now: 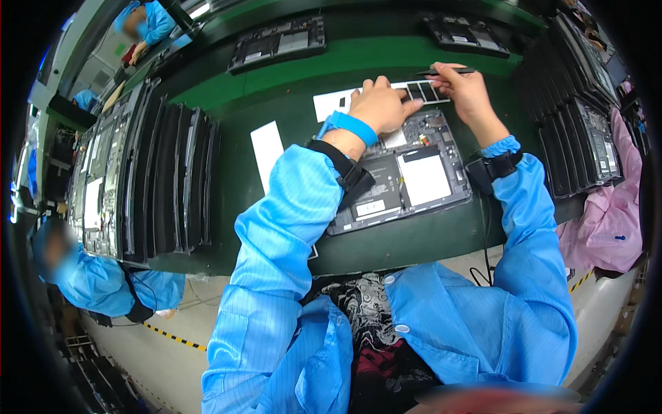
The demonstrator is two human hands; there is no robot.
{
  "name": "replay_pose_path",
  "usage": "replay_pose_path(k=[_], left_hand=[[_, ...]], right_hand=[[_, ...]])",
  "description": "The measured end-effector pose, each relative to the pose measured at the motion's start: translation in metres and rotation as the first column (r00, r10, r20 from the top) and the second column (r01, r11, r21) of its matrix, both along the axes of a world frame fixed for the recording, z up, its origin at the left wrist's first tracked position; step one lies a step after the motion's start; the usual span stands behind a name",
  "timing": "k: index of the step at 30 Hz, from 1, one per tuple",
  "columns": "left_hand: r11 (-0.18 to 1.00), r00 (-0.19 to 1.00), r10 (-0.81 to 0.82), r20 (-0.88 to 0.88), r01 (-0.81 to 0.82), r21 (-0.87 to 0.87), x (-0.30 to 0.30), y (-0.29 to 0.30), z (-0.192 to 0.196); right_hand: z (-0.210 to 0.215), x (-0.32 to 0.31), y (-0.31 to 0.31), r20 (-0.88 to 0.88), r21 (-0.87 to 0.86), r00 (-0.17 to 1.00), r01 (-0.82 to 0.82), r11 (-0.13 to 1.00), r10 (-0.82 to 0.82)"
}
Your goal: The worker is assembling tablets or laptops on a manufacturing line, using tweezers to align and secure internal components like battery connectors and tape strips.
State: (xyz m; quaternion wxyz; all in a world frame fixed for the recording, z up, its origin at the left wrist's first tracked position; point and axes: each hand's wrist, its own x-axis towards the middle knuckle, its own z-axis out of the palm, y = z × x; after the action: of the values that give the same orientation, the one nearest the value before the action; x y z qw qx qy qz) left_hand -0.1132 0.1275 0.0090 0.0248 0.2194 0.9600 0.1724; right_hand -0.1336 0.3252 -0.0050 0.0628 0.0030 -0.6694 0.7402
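My left hand (379,107) lies across a white sheet (329,107), palm down, fingers spread. Several black rectangular pads (425,92) sit on the sheet's right part, close to my left thumb. In my closed right hand (469,93) is a slim black pointed tool (424,73), which looks like tweezers, above the right end of the sheet. Nearer to me lies an opened laptop or tablet chassis (448,148) with a circuit board, a dark battery (376,181) and a white panel (424,178). My left forearm covers part of it.
A white strip (267,148) lies left of my arm. Tall rows of upright device chassis stand left (158,172) and right (576,148). Two more opened devices (279,45) (469,34) rest at the back. People in blue (155,24) sit at the far left and lower left (100,283).
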Motion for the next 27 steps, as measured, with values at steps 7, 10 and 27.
replay_pose_path(k=[7,10,27], left_hand=[[0.910,0.966,0.214,0.145,-0.251,0.330,0.034,-0.062,0.027],[0.845,0.883,0.103,0.459,-0.321,0.428,0.037,-0.067,0.007],[0.811,0.825,0.009,0.566,-0.337,0.478,0.034,-0.057,0.004]], right_hand=[[0.015,0.068,-0.025,0.148,-0.037,0.982,-0.113,0.993,0.117],[0.005,0.068,-0.036,0.136,-0.061,0.978,-0.151,0.987,0.158],[-0.009,0.066,-0.037,0.121,0.007,0.975,-0.189,0.982,0.186]])
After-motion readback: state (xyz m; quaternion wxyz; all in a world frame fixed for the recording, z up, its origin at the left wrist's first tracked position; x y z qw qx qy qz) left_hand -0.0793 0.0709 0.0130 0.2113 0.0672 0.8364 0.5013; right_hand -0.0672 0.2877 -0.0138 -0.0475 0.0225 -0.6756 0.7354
